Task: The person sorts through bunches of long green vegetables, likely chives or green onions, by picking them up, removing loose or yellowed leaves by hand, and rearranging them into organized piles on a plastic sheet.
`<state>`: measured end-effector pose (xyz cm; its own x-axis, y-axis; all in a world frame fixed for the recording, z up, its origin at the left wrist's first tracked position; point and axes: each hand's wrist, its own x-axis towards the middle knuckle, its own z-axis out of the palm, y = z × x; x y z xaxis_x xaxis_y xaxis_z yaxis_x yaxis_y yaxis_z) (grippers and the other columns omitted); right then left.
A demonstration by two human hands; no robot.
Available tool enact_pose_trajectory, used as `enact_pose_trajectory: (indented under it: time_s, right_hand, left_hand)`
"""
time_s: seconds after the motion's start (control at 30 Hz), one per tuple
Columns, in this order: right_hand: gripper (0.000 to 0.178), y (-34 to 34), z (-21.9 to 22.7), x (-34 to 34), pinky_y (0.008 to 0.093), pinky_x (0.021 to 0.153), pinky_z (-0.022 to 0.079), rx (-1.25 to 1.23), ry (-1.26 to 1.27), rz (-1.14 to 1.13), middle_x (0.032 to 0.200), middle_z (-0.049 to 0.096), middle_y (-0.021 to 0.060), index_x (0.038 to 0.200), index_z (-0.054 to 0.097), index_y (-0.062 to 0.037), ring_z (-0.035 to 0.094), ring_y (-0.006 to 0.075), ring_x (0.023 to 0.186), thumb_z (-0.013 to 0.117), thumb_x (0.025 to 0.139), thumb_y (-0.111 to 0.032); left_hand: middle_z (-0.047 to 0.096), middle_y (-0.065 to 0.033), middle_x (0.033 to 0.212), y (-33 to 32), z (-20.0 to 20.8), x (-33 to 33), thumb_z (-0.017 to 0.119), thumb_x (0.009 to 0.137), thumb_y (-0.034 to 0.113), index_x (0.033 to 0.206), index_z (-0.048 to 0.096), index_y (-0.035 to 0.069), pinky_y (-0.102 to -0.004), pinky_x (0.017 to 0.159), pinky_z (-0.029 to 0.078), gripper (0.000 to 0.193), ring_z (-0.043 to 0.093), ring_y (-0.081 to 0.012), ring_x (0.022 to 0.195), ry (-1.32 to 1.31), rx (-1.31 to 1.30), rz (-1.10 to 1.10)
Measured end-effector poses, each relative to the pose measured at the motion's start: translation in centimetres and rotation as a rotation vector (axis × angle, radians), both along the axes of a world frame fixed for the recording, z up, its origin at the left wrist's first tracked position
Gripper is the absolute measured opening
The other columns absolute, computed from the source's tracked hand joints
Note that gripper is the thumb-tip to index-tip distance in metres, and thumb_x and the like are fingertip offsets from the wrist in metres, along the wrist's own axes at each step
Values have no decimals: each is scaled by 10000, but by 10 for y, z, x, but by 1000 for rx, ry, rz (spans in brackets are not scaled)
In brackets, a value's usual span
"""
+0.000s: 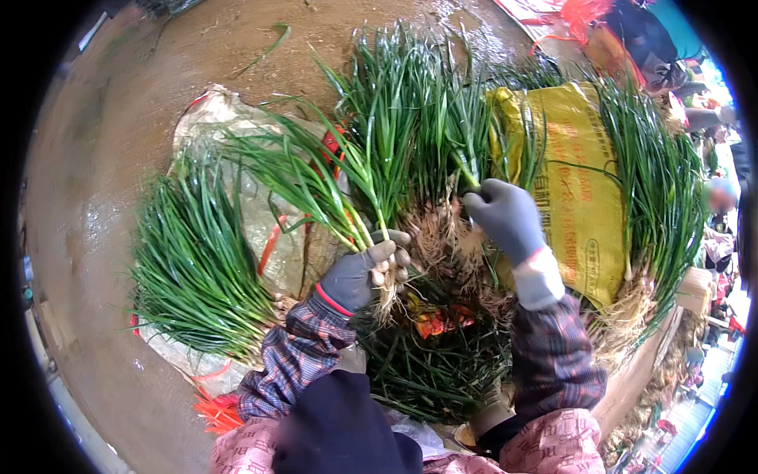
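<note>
My left hand (359, 272), in a grey glove, is shut around a bunch of green onions (316, 186) near their white bulbs, the leaves fanning up and left. My right hand (505, 217), also in a grey glove, pinches a stalk in the upright pile of green onions (410, 126) ahead of me, just above the tangled roots (442, 233). Both forearms wear plaid sleeves.
A tied bundle of green onions (193, 268) lies at the left on a pale woven sack (213, 118). A yellow sack (572, 182) and more green onions (659, 189) lie at the right. Wet brown ground (95, 197) surrounds it. People stand at the far right.
</note>
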<state>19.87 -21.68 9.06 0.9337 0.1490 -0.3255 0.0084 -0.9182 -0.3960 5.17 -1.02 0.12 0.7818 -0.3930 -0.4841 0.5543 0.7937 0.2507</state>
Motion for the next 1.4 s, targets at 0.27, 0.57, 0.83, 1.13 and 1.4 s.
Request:
enact_pose_trajectory:
  time_s: [0.27,0.57,0.83,1.13,1.4]
  right_hand:
    - [415,-48,3,-29,335,592,500,-282,-424,84,697,646,128,1268,592,-141,638,204,614,655,858,-152]
    - [178,-20,6,-97,275,500,494,298,-316,-113,677,653,46,1059,554,-99,627,122,554,649,922,-161]
    - [217,44,-3,-142,241,676,507,826,231,-414,871,680,71,1042,610,29,633,95,740,668,914,-137]
    - [209,62,-9,-105,392,707,526,571,58,-11,803,675,156,912,704,-58,674,312,762,637,856,-248]
    - [301,94,-64,-78,452,674,505,446,53,136,756,657,179,881,665,-57,660,349,739,605,909,-351]
  left_hand:
    - [588,-46,851,-6,1,-6,579,987,301,1134,579,102,-349,612,494,247,586,-208,740,-188,-162,135]
    - [430,-9,616,17,3,-22,502,1023,306,1174,569,77,-294,430,368,283,410,-127,456,-594,-274,262]
    - [579,-26,836,9,7,-44,615,970,260,1076,604,69,-235,607,463,219,550,-113,704,-2,137,79]
    - [669,-77,1070,10,6,-59,669,921,135,1205,585,28,-326,876,512,316,655,-192,948,77,313,-11]
    - [668,-62,879,4,11,-55,621,946,149,1125,616,13,-289,648,533,225,653,-162,759,220,430,20]
